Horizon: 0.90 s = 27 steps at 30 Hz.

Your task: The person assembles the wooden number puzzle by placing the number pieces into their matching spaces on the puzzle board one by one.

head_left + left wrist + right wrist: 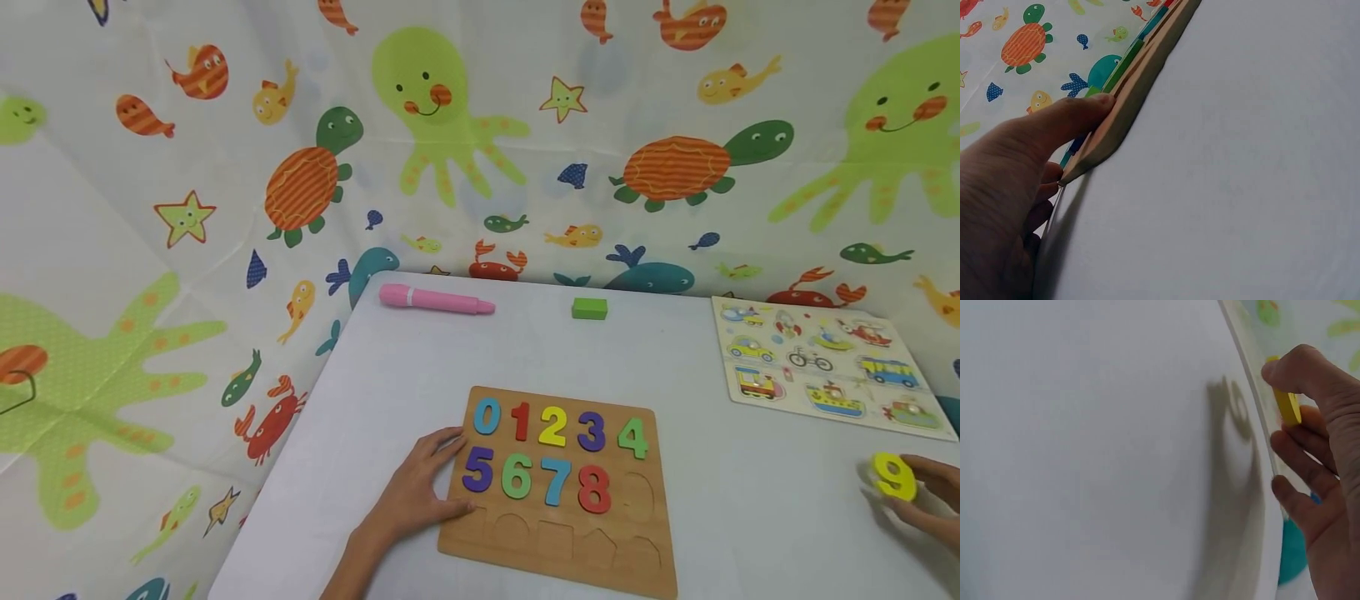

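1. the table (750, 517) bears a number board (558, 546) near its front edge.
2. the left hand (416, 492) rests on the board's left edge, fingers straight and together.
3. the right hand (930, 496) pinches the yellow nine (894, 477) between thumb and fingers, well right of the board.

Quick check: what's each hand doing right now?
Left hand: open, fingers resting on the number board edge.
Right hand: pinching the yellow 9.
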Motion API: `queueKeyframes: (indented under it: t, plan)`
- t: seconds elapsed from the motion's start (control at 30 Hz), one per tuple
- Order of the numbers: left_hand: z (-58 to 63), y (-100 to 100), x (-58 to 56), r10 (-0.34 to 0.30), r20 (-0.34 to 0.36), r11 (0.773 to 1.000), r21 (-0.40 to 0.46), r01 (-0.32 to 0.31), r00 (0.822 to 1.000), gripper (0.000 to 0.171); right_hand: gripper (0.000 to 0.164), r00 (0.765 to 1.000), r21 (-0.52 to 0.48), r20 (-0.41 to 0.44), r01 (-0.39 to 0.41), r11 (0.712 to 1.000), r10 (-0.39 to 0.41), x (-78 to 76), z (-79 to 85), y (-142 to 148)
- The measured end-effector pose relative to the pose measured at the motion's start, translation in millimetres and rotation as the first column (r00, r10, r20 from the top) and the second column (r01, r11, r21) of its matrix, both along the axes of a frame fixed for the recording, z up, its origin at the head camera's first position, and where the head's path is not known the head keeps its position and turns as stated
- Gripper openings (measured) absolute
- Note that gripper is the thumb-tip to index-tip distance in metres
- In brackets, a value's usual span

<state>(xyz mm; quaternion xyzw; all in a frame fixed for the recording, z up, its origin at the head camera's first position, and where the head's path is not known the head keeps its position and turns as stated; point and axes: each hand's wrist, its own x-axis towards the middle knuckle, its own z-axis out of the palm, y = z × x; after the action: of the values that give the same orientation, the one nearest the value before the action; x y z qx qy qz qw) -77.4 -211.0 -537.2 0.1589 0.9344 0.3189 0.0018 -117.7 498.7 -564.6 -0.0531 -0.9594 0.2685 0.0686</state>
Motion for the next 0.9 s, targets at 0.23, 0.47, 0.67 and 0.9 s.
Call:
queueKeyframes:
  t: [0.23,0.47,0.67,0.9]
  plan:
    - [-0.2,0,0.1,0.007,0.008,1.000,0.004,-0.007,1.000,0.096,0.076,0.991,-0.006,0.065,-0.116,0.993,0.116,-7.8,38.5,-82]
    - [-0.9,1,-0.6,0.000,0.012,1.000,0.006,0.000,1.000,0.095,0.070,0.963,-0.052,-0.060,-0.266,0.963,0.263,-9.7,48.2,-141]
    - [-1.5,0,-1.1,-0.003,0.001,1.000,0.010,0.003,1.000,0.096,0.070,0.926,-0.054,-0.150,-0.357,0.933,0.346,-10.9,48.7,-182]
    - [-1.5,0,-0.8,-0.004,-0.001,1.000,0.009,0.004,1.000,0.096,0.072,0.888,-0.068,-0.222,-0.427,0.902,0.404,-8.0,46.8,-218]
